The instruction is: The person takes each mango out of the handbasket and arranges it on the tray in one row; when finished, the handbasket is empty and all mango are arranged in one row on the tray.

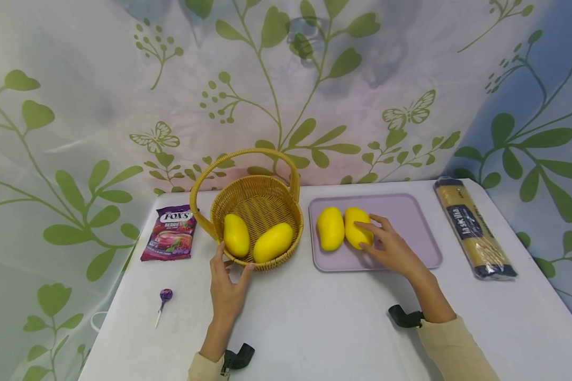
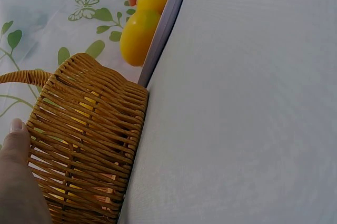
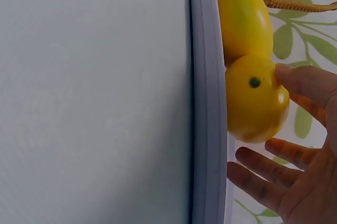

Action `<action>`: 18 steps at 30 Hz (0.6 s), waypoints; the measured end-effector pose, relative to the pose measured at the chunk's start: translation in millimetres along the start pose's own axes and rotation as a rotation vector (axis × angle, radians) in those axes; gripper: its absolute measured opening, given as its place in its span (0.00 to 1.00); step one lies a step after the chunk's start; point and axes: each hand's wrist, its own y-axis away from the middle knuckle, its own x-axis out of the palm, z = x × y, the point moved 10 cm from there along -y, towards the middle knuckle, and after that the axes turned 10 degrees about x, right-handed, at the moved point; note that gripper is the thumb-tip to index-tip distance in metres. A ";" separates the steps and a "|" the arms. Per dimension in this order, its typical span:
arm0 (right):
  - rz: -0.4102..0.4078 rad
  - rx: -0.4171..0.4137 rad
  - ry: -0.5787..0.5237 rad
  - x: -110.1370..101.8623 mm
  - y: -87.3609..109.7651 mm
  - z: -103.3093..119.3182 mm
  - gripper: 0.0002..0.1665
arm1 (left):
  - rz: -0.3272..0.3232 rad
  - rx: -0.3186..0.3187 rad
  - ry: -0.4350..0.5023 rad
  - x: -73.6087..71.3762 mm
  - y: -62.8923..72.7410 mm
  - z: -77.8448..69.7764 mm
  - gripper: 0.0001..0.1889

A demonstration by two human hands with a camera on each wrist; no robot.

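My left hand [image 1: 227,291] touches the near left side of a round wicker basket [image 1: 293,200], its thumb and fingers spread against the outside. Two yellow mangoes lie inside, one mango [image 1: 237,235] at the left and another mango [image 1: 274,243] at the front. On a lilac tray [image 1: 412,222], two more mangoes lie side by side. My right hand [image 1: 391,248] reaches around the right-hand mango [image 3: 255,110]; the thumb touches it, while the other fingers are spread, some apart from it. Beside it lies the left-hand mango [image 1: 331,228].
A purple bag of Fox's berries candy [image 1: 171,233] lies left of the basket. Nearer me is a wrapped lollipop [image 1: 164,297]. A pack of spaghetti [image 1: 472,227] lies right of the tray. A leaf-patterned curtain [image 1: 333,106] hangs behind the white table [image 1: 310,328].
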 end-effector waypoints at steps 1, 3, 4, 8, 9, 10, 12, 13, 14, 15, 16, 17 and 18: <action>-0.003 -0.005 -0.001 -0.8 0.2 0.5 0.31 | -0.001 0.001 0.001 0.0 -0.2 -0.2 0.46; -0.008 -0.010 -0.005 -2.0 0.6 1.9 0.31 | -0.001 0.000 0.002 0.1 -0.2 0.2 0.46; -0.010 -0.012 -0.010 -2.7 0.8 2.8 0.32 | 0.001 -0.002 0.002 0.4 0.0 0.5 0.46; -0.024 -0.018 -0.003 -7.0 0.4 9.3 0.33 | 0.006 -0.003 -0.002 1.1 0.1 1.0 0.46; -0.033 -0.023 0.001 -9.0 0.0 13.0 0.33 | 0.007 -0.002 -0.003 1.2 0.1 1.0 0.46; -0.045 -0.030 0.008 -11.4 -0.7 17.5 0.34 | 0.008 -0.007 -0.002 1.2 0.1 1.2 0.46; -0.066 -0.051 0.016 -16.8 -2.4 30.8 0.35 | 0.011 -0.013 0.000 1.1 0.2 1.5 0.46; -0.072 -0.061 0.019 -18.7 -3.5 38.5 0.35 | 0.011 -0.016 0.001 1.0 0.2 1.6 0.46; -0.072 -0.072 0.015 -20.2 -4.8 47.2 0.35 | 0.012 -0.017 0.001 0.9 0.1 1.4 0.46; -0.071 -0.084 0.010 -21.1 -6.1 56.6 0.35 | 0.012 -0.014 0.000 0.9 0.0 1.1 0.46; -0.064 -0.094 0.004 -20.9 -7.6 65.9 0.35 | 0.013 -0.014 0.000 0.9 0.0 0.9 0.46; -0.052 -0.105 -0.007 -20.0 -8.9 75.7 0.35 | 0.013 -0.009 -0.004 0.9 -0.1 0.3 0.46; -0.038 -0.115 -0.015 -17.7 -10.3 84.8 0.35 | 0.014 -0.005 -0.006 1.0 0.0 0.0 0.46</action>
